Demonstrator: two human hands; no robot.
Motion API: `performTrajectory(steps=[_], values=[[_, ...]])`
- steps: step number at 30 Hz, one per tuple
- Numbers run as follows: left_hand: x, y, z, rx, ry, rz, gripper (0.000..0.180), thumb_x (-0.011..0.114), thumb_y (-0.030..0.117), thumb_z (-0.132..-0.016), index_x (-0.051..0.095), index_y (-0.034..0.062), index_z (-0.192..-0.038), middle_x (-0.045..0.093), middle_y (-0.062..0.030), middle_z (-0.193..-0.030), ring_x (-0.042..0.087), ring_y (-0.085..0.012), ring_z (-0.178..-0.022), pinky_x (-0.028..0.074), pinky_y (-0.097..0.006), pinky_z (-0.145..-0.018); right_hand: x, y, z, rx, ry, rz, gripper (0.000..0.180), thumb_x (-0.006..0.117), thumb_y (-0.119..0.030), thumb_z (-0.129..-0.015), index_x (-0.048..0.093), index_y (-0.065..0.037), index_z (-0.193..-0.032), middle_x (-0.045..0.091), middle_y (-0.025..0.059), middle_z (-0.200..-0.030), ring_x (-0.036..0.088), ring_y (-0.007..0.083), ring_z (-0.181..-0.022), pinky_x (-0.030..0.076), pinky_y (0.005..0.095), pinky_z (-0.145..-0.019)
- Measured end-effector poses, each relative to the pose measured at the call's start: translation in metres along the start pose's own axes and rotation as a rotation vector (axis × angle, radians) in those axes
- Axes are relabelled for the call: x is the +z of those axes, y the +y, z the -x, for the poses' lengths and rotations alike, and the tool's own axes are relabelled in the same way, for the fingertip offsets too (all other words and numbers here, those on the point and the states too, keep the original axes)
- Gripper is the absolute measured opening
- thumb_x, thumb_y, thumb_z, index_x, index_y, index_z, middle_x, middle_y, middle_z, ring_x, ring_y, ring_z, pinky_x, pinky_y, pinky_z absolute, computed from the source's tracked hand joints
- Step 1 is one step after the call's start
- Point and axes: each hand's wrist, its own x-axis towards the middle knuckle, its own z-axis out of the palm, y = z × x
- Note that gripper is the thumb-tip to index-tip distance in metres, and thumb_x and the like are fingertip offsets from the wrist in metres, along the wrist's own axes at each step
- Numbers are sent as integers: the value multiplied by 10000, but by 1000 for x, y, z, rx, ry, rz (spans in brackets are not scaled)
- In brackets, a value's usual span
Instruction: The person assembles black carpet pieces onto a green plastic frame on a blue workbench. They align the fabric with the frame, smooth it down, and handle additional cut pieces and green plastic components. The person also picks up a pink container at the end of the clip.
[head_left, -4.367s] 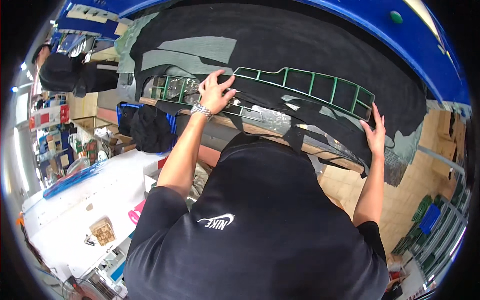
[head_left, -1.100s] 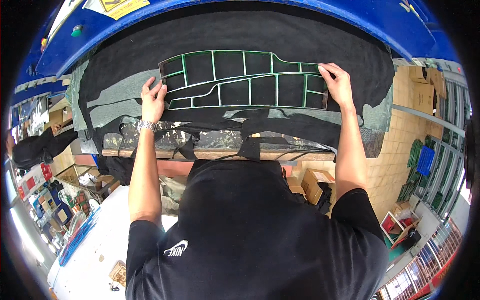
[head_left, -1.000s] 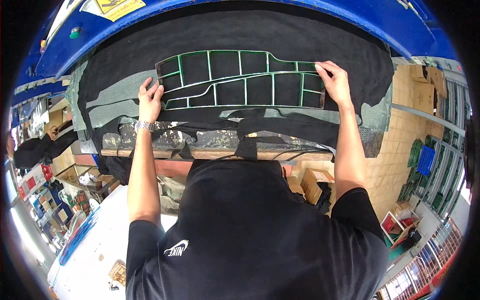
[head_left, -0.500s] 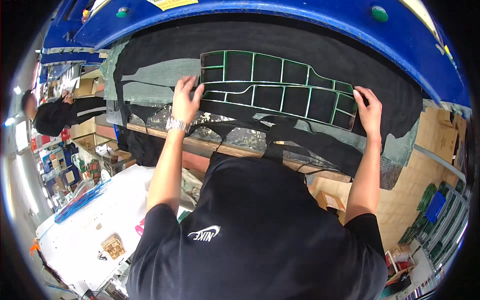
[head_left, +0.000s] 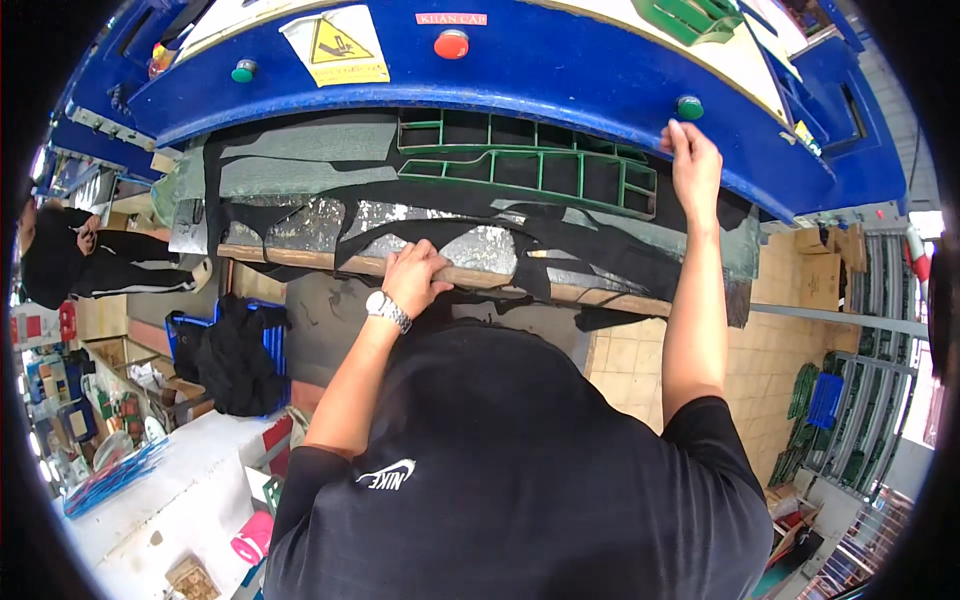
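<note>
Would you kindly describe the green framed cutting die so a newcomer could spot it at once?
Find the big blue machine head spanning the top. Directly beneath it, on the black sheet, lies the cutting die, left of the right hand. Only it is a grid of green ribs around dark cells.

From my seat I can't see the far part of the green cutting frame (head_left: 530, 165), tucked under the blue press head (head_left: 520, 70), and my left hand (head_left: 415, 278) hides its own fingertips over the wooden board's (head_left: 300, 258) edge.
</note>
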Motion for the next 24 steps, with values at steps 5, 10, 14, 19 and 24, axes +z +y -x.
performTrajectory(steps=[5,10,14,19,24], values=[[10,-9,-4,52,114,-29,360,828,264,-760,742,155,-1092,574,-50,-1064,546,-296,-1077,436,-478,-903,-9,-3,25,39,3,49,335,610,-270,-1012,713,33,-916,709,109,-753,678,148,-716,531,311,-715],[14,-13,-14,83,174,-31,382,833,262,-763,746,143,-1115,581,-77,-1048,551,-311,-1053,446,-470,-916,-14,4,119,129,-158,171,355,631,-312,-987,709,18,-880,701,136,-724,690,225,-703,517,372,-695],[14,-11,-22,56,149,-52,377,828,268,-773,755,151,-1124,592,-100,-1089,547,-323,-1117,452,-481,-956,14,30,203,64,-391,325,345,731,-345,-900,742,-20,-1014,731,182,-936,703,359,-926,541,434,-858],[-19,-23,-70,-1,96,-250,297,783,325,-782,761,121,-996,656,-185,-1045,634,-373,-1031,536,-496,-869,35,47,180,-209,-240,511,519,776,-334,-838,667,-34,-1247,604,247,-1345,592,398,-1219,476,495,-1025],[-27,-10,-90,98,205,-177,319,816,334,-740,762,111,-961,639,-204,-1100,616,-394,-1066,520,-497,-935,37,54,162,3,-286,470,557,871,-232,-725,669,10,-1185,595,278,-1327,508,430,-1305,406,501,-1101]])
